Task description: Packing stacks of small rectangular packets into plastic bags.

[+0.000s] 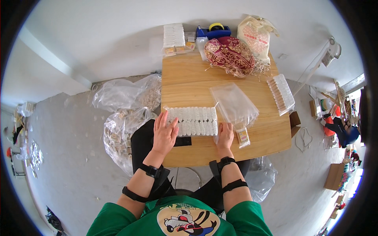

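Note:
A flat block of white rolls in two rows (pixel 197 121), apparently in clear plastic, lies near the table's front edge. My left hand (pixel 165 133) rests against its left end, fingers stretched out and apart. At the block's lower right corner my right hand (pixel 225 135) is closed with its fingers curled in; what they pinch, if anything, is hidden. Clear plastic bags (pixel 235 104) lie flat just beyond my right hand. Beside that hand sits a small yellow-and-white packet (pixel 243 137). A dark strip (pixel 183 141) shows on the table below the block.
Along the wooden table's (pixel 185 78) back stand white packs (pixel 173 35), a blue tape dispenser (pixel 212 32), a red patterned cloth (pixel 230 55) and a cream cloth bag (pixel 255 37). Another pack (pixel 280 94) lies at the right edge. Filled clear bags (pixel 120 135) sit on the floor at left.

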`<action>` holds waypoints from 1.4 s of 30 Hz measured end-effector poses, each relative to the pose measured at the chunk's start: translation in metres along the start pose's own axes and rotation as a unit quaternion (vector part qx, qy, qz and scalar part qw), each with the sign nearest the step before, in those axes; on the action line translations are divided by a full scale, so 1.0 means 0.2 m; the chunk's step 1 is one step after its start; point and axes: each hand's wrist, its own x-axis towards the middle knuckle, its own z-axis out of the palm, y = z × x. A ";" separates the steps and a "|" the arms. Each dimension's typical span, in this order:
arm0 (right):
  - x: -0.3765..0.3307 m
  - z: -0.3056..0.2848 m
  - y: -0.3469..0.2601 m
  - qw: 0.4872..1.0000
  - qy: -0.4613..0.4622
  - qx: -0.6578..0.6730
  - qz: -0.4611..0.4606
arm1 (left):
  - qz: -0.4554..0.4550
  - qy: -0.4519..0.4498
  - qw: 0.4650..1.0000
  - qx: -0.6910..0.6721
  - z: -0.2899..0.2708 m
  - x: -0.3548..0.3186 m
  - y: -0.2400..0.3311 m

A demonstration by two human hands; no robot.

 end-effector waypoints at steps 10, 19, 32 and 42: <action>0.00 0.00 0.00 0.999 0.028 0.021 -0.015 | 0.006 -0.026 0.999 0.036 0.03 0.02 0.06; 0.01 -0.02 -0.02 0.999 0.007 0.047 0.000 | 0.029 -0.037 0.998 0.037 0.05 0.06 0.10; 0.00 -0.01 -0.01 0.999 0.032 0.013 -0.024 | 0.051 -0.062 0.996 0.034 0.07 0.07 0.18; 0.01 0.00 0.00 0.999 0.033 0.025 -0.020 | 0.066 -0.076 0.994 0.036 0.11 0.10 0.24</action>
